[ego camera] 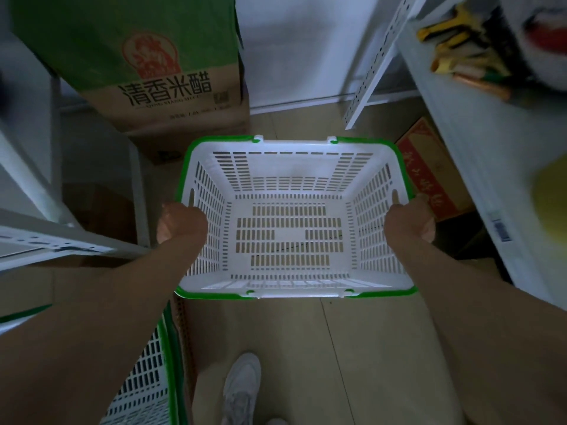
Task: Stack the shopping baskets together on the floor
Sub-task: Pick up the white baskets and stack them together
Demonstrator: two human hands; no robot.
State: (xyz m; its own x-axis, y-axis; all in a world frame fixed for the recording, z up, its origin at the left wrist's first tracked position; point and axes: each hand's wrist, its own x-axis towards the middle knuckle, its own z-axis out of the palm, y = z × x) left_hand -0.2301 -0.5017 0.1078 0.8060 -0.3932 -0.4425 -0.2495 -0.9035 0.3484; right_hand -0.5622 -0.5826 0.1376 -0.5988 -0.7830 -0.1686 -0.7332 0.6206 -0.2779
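The green-and-brown cardboard box (171,72) bore the large black characters "清香米醋". The yellow writing on the red carton (429,173) was too blurred to read.

A green-and-brown cardboard box (171,72) printed with Chinese characters stands ahead on my left. A red-printed carton (429,173) sits under the white shelf (478,167) on my right. My white sneaker (239,391) rests on the beige floor (352,348)

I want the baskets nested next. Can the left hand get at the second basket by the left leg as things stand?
Probably not yet: the left hand is clamped on the white-and-green basket, as is the right hand. The second basket lies below the left forearm, unobstructed once it lets go.
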